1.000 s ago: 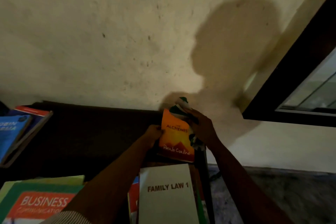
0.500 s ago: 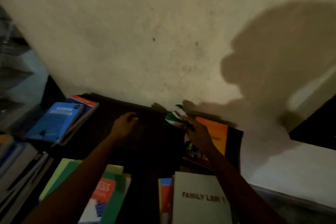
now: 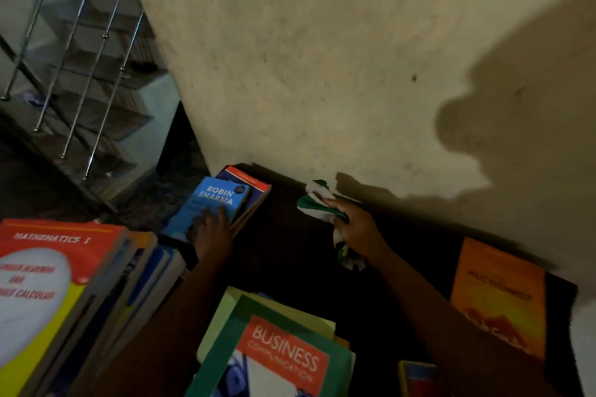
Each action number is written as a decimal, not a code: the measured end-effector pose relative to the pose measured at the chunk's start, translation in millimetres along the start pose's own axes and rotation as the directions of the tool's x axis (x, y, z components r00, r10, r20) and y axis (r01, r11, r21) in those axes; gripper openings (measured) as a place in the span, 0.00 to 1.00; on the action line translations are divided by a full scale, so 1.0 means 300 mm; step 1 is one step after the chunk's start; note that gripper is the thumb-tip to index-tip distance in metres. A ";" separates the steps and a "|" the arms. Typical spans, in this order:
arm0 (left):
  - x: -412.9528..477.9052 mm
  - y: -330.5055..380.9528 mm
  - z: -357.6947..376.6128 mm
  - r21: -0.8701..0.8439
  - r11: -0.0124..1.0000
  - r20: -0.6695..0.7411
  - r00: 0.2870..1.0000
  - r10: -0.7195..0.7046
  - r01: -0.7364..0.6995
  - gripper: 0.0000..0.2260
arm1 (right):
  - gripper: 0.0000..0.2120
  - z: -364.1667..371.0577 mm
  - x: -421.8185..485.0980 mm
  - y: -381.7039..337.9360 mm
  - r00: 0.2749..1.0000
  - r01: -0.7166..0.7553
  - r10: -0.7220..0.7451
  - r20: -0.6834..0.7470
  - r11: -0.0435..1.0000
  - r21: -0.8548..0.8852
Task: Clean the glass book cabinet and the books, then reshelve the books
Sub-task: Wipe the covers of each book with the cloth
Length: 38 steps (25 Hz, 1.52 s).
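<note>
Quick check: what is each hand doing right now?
Left hand: open, resting on the blue book.
Right hand: grips the green-and-white cloth.

Dimly lit domestic interior, apparently a study corner beside a staircase. Stairs [image 3: 96,80] with slim metal balusters [image 3: 108,45] rise at upper left, next to a rough, cream plastered wall [image 3: 306,58]. Against the wall stands a dark table [image 3: 290,255] carrying loose stacks of private reading: a mathematics textbook [image 3: 48,267], a business textbook [image 3: 280,354], a blue paperback [image 3: 213,200] and an orange novel [image 3: 500,300]. Course texts mixed with popular titles, laid flat rather than shelved or priced, point to a home.
</note>
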<state>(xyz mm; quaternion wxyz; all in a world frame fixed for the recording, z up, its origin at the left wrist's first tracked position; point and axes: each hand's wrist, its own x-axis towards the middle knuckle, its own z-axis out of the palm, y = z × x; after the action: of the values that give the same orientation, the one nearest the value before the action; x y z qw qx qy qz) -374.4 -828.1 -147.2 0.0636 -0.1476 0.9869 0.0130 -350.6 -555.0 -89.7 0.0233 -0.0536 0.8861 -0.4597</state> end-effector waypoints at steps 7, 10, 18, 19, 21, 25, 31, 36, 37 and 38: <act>-0.071 0.026 -0.223 -0.243 0.929 -0.121 0.959 0.257 -0.279 0.17 | 0.18 0.060 0.025 -0.032 1.000 0.006 -0.005 -0.018 0.999 0.042; -0.108 0.079 -0.308 -0.769 0.599 -0.145 0.974 0.176 -0.223 0.08 | 0.18 -0.011 0.007 -0.028 0.988 0.072 -0.069 -0.137 0.997 0.023; -0.131 0.259 -0.074 -0.732 -0.084 0.625 0.716 0.312 0.676 0.07 | 0.20 -0.021 0.079 0.075 0.981 0.038 -0.042 -0.187 0.999 -0.021; -0.132 0.256 -0.066 -0.712 -0.103 0.642 0.703 0.305 0.695 0.07 | 0.21 0.018 0.099 0.101 0.991 0.052 -0.056 -0.124 0.998 -0.035; -0.140 0.252 -0.056 -0.687 -0.117 0.662 0.684 0.305 0.717 0.07 | 0.23 0.100 0.124 0.144 0.997 0.074 -0.076 -0.008 0.986 -0.149; -0.147 0.283 -0.086 -0.653 -0.164 0.660 0.662 0.356 0.739 0.21 | 0.22 0.241 0.058 0.138 0.972 0.235 -0.235 0.022 0.953 -0.191; -0.132 0.269 -0.104 -0.626 -0.248 0.631 0.667 0.396 0.740 0.41 | 0.21 0.259 -0.194 0.079 0.985 0.134 -0.157 0.071 0.956 0.261; -0.177 0.307 -0.152 -0.902 0.025 0.400 0.814 0.422 0.430 0.14 | 0.18 0.023 -0.212 0.038 0.977 -0.159 0.202 -0.064 0.898 0.411; -0.178 0.316 -0.171 -0.951 0.102 0.307 0.851 0.426 0.292 0.12 | 0.18 -0.019 -0.206 0.035 0.967 -0.172 0.233 -0.101 0.893 0.416; -0.190 0.324 -0.193 -0.975 0.199 0.178 0.890 0.419 0.101 0.12 | 0.19 -0.062 -0.204 0.031 0.959 -0.167 0.247 -0.143 0.892 0.420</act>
<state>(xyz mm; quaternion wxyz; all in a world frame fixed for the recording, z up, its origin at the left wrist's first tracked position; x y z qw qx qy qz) -356.0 -721.2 -81.7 0.1598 -0.0418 0.7302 0.6629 -292.3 -527.4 -87.2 -0.0028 0.0919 0.7709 -0.6303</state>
